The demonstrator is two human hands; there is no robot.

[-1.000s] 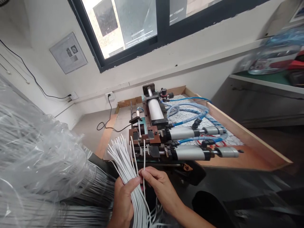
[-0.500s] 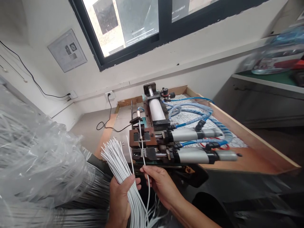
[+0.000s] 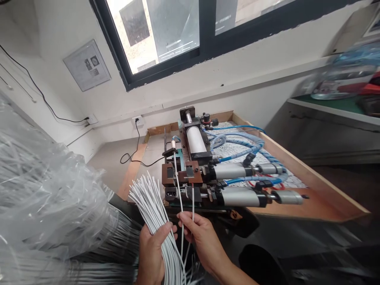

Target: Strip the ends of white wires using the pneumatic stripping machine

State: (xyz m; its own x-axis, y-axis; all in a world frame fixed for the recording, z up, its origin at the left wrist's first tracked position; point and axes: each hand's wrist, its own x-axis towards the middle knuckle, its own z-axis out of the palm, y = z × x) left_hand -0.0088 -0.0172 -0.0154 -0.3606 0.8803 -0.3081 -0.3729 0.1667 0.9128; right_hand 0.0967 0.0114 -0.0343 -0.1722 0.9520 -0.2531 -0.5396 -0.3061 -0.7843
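My left hand (image 3: pixel 152 247) is closed around a thick bundle of white cables (image 3: pixel 148 198), their cut ends fanning upward. Beside it, my right hand (image 3: pixel 200 237) pinches white cable between thumb and fingers. From these fingers one cable (image 3: pixel 179 194) runs up into the gap between the machine's blocks. A second cable (image 3: pixel 193 204) stands upright to its right, in front of the blocks, with a thin reddish tip. The pneumatic machine (image 3: pixel 181 174) has brown and black jaw blocks, standing apart, and silver cylinders (image 3: pixel 233 171) on the right. The bundle's lower part leaves the view.
A low wooden-walled tray (image 3: pixel 299 170) surrounds the machine, with white scraps and blue air hoses (image 3: pixel 246 144) inside. Plastic-wrapped cable bundles (image 3: pixel 59 190) are piled at left. A green-topped shelf (image 3: pixel 332 103) with a plastic bottle (image 3: pixel 338 81) is at right.
The machine's blocks have moved apart. A cable with a reddish tip now stands right of the blocks at my right hand, and the loose cable beside the bundle has moved to the blocks' gap.
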